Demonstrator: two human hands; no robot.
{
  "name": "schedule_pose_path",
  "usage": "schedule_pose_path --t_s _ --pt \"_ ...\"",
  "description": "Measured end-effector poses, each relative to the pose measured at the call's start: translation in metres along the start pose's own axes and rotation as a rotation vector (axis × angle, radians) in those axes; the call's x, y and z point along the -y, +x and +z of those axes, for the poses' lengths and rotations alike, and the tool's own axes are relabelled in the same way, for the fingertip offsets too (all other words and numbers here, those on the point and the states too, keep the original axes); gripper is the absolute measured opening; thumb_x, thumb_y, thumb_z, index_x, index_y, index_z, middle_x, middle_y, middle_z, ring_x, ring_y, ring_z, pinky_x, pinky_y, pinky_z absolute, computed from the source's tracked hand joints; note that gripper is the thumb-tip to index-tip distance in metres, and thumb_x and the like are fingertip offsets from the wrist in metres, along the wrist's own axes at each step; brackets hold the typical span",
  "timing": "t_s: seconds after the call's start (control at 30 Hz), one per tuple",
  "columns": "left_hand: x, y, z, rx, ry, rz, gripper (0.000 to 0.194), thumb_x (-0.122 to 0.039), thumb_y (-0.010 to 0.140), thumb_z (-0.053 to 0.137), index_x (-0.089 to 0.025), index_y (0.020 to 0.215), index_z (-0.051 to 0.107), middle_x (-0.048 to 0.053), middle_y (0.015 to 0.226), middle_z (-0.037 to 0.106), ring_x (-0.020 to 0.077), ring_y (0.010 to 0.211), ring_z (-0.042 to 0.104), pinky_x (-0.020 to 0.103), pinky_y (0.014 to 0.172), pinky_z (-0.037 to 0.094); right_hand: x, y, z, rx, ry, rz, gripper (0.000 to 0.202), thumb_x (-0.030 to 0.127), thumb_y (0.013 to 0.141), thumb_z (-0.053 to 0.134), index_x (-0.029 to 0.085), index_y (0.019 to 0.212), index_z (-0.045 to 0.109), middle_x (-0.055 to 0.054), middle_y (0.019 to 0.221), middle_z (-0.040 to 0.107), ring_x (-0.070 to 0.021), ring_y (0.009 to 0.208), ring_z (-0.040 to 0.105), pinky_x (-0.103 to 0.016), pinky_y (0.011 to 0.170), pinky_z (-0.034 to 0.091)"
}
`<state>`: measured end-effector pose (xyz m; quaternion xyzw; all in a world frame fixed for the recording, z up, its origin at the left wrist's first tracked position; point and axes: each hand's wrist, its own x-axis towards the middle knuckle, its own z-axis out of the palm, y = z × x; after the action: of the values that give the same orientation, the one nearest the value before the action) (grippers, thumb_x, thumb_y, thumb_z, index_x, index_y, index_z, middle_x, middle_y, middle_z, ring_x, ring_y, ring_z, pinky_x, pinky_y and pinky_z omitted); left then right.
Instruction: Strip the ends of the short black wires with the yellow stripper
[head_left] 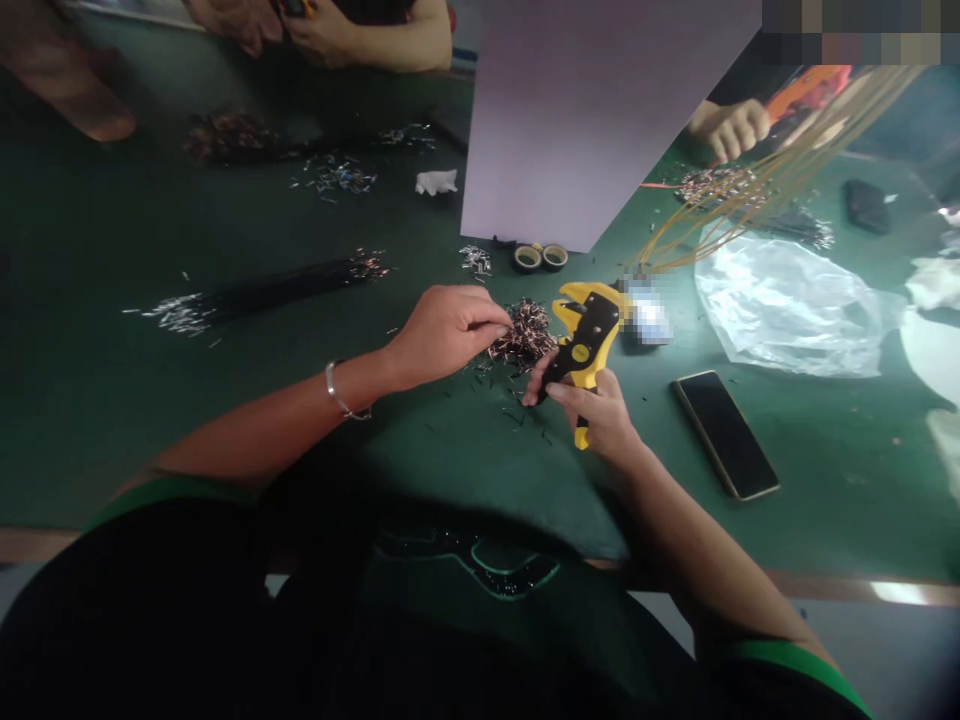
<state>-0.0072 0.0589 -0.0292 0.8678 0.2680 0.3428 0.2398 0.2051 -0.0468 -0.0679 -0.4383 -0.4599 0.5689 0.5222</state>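
My left hand (452, 335), with a silver bracelet (337, 392) at the wrist, has its fingers pinched at the left edge of a pile of short copper-tipped wires (525, 332). What the fingertips hold, if anything, is too small to tell. My right hand (600, 408) is wrapped round the handles of a yellow and black wire stripper (585, 335), whose jaws point up and left beside the pile. Small dark scraps (517, 418) lie below the pile. Behind it are two black tape rolls (540, 258) and some small silver terminals (475, 261).
A bundle of black wires (277, 290) lies left on the green table (112, 400). A phone (726, 434) and a plastic bag (787, 305) lie right. A grey-purple panel (570, 120) stands ahead. Other people's hands (731, 130) work across the table.
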Motion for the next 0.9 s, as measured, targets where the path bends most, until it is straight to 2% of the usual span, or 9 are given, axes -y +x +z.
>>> schedule_pose_path --t_s 0.17,0.33,0.5,0.67,0.9 --pt "-0.016 -0.012 0.015 0.050 0.168 0.158 0.024 -0.017 0.093 0.053 -0.020 0.084 0.075 0.004 0.078 0.073 0.0158 0.075 0.065 0.028 0.069 0.050 0.006 -0.003 0.007 -0.080 0.020 -0.021 0.026 0.032 0.072 0.075 0.022 0.093 0.063 -0.001 0.081 0.063 -0.0189 0.068 0.062 -0.040 0.074 0.054" --pt "-0.028 -0.020 0.024 0.116 0.221 0.212 0.029 -0.017 0.094 0.050 -0.020 0.077 0.073 0.004 0.072 0.069 0.0152 0.069 0.062 0.028 0.066 0.048 0.003 -0.005 0.009 -0.078 0.009 -0.033 0.020 0.029 0.072 0.072 0.023 0.089 0.063 0.000 0.077 0.061 -0.0199 0.069 0.062 -0.041 0.074 0.055" --pt "-0.029 -0.021 0.025 0.134 0.241 0.217 0.030 -0.018 0.095 0.050 -0.020 0.076 0.072 0.002 0.066 0.066 0.0139 0.065 0.059 0.026 0.063 0.046 -0.001 -0.004 0.009 -0.035 0.052 -0.056 0.014 0.021 0.072 0.069 0.022 0.083 0.062 0.001 0.070 0.060 -0.0184 0.064 0.060 -0.040 0.071 0.056" --pt "-0.026 -0.020 0.025 0.119 0.240 0.230 0.028 -0.016 0.092 0.050 -0.020 0.074 0.071 0.002 0.065 0.066 0.0142 0.064 0.059 0.027 0.062 0.046 -0.001 -0.003 0.010 -0.043 0.086 -0.088 0.016 0.013 0.070 0.067 0.021 0.083 0.063 0.002 0.072 0.060 -0.0162 0.062 0.060 -0.038 0.069 0.055" --pt "-0.025 -0.020 0.020 0.079 0.334 0.268 0.026 -0.013 0.088 0.050 -0.019 0.069 0.067 0.002 0.062 0.062 0.0144 0.059 0.055 0.028 0.057 0.041 -0.001 0.000 0.012 -0.087 0.000 -0.066 0.014 0.018 0.067 0.067 0.021 0.079 0.060 0.003 0.067 0.059 -0.0160 0.060 0.059 -0.036 0.065 0.053"
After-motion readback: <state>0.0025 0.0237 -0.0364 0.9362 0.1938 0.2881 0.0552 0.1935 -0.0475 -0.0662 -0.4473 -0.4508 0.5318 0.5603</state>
